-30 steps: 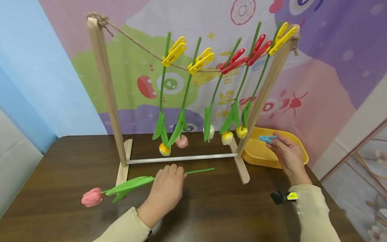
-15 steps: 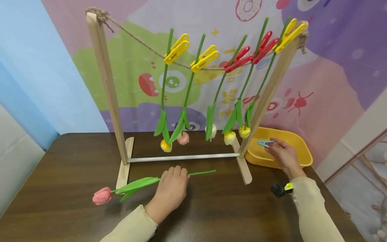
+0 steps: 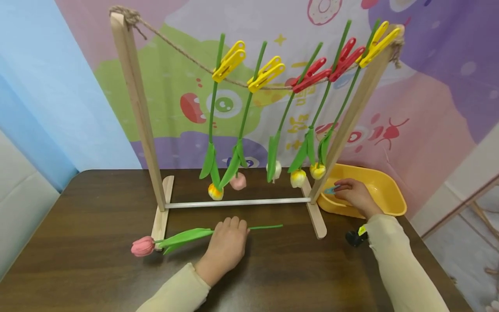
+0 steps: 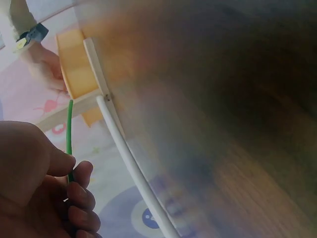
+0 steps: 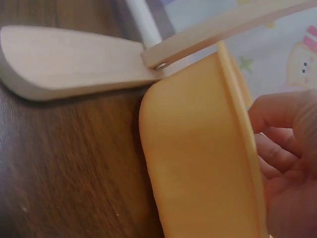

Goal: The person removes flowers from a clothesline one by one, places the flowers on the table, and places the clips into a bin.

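Readying tulip (image 3: 187, 236) and peg (image 3: 331, 190), apparently.
Left grip (image 3: 227, 242) curled round tulip, bloom toward table (image 3: 273, 273)'s left edge; right grip (image 3: 355, 197) pinches peg over tub (image 3: 391, 193). Next move probably calls for pegging at rope (image 3: 175, 50).

The left hand (image 3: 225, 248) hides the middle of the near pink tulip (image 3: 189, 235); the right hand (image 3: 356, 197) covers the right end of the light-blue clothespin (image 3: 332, 190). From the right wrist, the yellow basin (image 5: 198, 148) hides part of that hand. From the left wrist, the tabletop (image 4: 257, 193) blurs. The near edge cuts off the left sleeve (image 3: 177, 290) and right sleeve (image 3: 405, 264).
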Demonstrator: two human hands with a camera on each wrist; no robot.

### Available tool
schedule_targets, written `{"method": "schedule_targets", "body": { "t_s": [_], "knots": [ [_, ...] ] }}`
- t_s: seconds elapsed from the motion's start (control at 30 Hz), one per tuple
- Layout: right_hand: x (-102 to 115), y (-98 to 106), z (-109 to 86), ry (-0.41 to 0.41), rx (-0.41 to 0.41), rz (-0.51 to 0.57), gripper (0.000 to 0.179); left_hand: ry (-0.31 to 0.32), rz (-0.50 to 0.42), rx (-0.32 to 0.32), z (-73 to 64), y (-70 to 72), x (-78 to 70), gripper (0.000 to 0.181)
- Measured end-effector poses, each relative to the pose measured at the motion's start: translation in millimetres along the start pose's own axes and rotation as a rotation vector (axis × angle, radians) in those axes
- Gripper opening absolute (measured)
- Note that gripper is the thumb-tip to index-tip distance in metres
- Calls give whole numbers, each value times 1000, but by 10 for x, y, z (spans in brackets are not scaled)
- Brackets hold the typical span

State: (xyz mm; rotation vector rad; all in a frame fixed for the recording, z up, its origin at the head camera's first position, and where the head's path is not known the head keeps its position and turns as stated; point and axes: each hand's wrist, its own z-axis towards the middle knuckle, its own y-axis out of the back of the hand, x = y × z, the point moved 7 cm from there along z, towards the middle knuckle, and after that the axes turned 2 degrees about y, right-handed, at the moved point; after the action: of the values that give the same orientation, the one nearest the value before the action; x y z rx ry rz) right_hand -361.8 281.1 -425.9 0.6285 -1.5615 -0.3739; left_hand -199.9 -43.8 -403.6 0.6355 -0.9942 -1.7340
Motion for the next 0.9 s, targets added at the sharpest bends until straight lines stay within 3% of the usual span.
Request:
{"method": "schedule_targets", "body": {
  "t_s": [0.23,0.4,0.63,0.9],
  "knots": [
    [-10,-124,77,-71,140,-43,40,20,-3,71,-3,-49,-4,22],
    [-10,-158,116,-63,212,-129,38,26,-11,92,-2,-91,3,21],
    [-42,-197,179,-55,233,-301,35,41,-2,118,-34,-159,30,21],
    [-6,-219,205,-25,214,-392,32,61,-33,204,-49,-267,44,20]
  ]
}}
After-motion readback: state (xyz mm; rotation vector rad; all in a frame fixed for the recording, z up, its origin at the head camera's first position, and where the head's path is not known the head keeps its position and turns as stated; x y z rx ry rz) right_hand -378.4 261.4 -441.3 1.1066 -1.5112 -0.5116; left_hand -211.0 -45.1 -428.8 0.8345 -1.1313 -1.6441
